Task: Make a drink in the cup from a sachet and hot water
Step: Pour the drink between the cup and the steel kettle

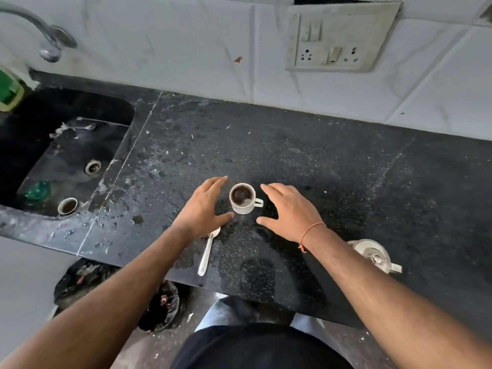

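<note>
Small white cup (pixel 242 198) at frame centre on dark bench (pixel 332 166), brown powder inside, handle toward right. Left hand (pixel 203 209) and right hand (pixel 288 210) flank it, fingers spread, neither touching. Likely ceramic: light, rigid, breakable, slick on wet stone. Best grip: handle, or pinch around wall. Spoon (pixel 207 253) just below, bowl under left hand.

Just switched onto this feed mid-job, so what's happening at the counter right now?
A person stands at a black counter with both hands open either side of a small white cup, left hand and right hand, neither touching it. The cup holds something dark brown; whether water is in yet is unclear. A spoon lies beside the left wrist, and a kettle sits near the right forearm.
</note>
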`<action>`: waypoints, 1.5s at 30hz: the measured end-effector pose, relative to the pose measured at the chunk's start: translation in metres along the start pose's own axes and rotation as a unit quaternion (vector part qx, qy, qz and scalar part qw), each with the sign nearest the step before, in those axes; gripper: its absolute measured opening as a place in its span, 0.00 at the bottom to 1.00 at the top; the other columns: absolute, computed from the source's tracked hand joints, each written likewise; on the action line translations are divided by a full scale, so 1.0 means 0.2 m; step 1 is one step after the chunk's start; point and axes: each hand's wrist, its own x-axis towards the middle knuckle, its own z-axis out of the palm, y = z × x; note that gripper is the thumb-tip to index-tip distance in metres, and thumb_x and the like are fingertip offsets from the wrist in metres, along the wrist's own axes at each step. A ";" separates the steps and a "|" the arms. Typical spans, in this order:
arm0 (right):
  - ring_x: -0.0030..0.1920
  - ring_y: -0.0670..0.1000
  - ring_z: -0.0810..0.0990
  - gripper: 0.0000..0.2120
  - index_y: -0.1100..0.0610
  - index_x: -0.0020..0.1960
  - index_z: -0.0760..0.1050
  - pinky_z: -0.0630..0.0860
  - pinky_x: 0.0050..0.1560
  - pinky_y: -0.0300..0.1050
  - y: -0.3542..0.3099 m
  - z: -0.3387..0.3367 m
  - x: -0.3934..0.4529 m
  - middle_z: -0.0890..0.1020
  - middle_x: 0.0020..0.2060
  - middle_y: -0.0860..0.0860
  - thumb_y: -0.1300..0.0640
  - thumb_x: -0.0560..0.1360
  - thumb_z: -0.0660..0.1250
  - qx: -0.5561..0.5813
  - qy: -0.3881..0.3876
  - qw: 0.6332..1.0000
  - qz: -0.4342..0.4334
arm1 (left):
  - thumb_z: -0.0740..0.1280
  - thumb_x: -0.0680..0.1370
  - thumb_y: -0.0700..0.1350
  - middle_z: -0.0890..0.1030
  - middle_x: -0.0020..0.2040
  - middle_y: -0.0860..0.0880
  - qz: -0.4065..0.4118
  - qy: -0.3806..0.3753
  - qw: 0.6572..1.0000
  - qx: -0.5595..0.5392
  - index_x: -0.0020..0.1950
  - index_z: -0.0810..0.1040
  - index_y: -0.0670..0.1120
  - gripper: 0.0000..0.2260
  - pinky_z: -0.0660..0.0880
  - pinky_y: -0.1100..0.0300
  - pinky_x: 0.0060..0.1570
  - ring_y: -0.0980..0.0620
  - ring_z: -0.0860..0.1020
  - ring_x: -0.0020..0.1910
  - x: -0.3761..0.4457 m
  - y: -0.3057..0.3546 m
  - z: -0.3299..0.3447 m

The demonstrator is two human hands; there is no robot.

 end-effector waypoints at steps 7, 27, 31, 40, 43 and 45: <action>0.72 0.57 0.73 0.44 0.54 0.83 0.65 0.74 0.71 0.53 -0.13 0.06 0.18 0.73 0.75 0.50 0.39 0.74 0.78 -0.002 -0.007 1.000 0.008 | 0.81 0.76 0.53 0.78 0.76 0.50 0.043 -0.041 0.998 -0.025 0.83 0.72 0.49 0.37 0.72 0.57 0.72 0.50 0.78 0.71 0.11 -0.10 -0.05; 0.62 0.54 0.77 0.38 0.51 0.73 0.75 0.78 0.61 0.51 -0.12 0.10 0.20 0.81 0.63 0.47 0.39 0.68 0.82 0.024 0.021 0.999 -0.005 | 0.83 0.74 0.51 0.85 0.65 0.55 0.122 -0.049 0.988 -0.074 0.72 0.82 0.51 0.27 0.79 0.54 0.65 0.56 0.83 0.61 0.14 -0.08 -0.01; 0.63 0.53 0.77 0.38 0.51 0.73 0.74 0.78 0.61 0.52 -0.11 0.11 0.15 0.81 0.64 0.47 0.38 0.69 0.82 0.029 0.018 0.999 -0.010 | 0.83 0.74 0.52 0.85 0.65 0.55 0.128 -0.046 0.988 -0.072 0.72 0.82 0.51 0.27 0.79 0.53 0.66 0.56 0.82 0.62 0.11 -0.06 0.01; 0.62 0.52 0.76 0.37 0.50 0.72 0.74 0.78 0.59 0.50 -0.04 0.09 -0.03 0.81 0.62 0.46 0.38 0.69 0.81 0.027 0.029 0.999 -0.018 | 0.82 0.74 0.55 0.84 0.65 0.57 0.128 -0.047 0.987 -0.082 0.72 0.82 0.54 0.27 0.79 0.54 0.65 0.58 0.82 0.62 0.01 0.06 0.10; 0.62 0.52 0.76 0.37 0.51 0.73 0.74 0.78 0.60 0.50 0.00 0.08 -0.10 0.81 0.63 0.46 0.39 0.69 0.81 0.029 0.029 0.999 -0.019 | 0.82 0.74 0.55 0.84 0.65 0.59 0.129 -0.049 0.987 -0.085 0.72 0.82 0.55 0.27 0.79 0.56 0.65 0.60 0.81 0.62 -0.02 0.11 0.14; 0.63 0.53 0.77 0.37 0.51 0.73 0.74 0.78 0.61 0.52 0.04 0.08 -0.16 0.81 0.64 0.47 0.39 0.69 0.82 0.030 0.026 0.999 -0.018 | 0.83 0.74 0.55 0.84 0.65 0.58 0.128 -0.050 0.987 -0.087 0.72 0.82 0.53 0.27 0.79 0.55 0.65 0.60 0.81 0.63 -0.04 0.16 0.17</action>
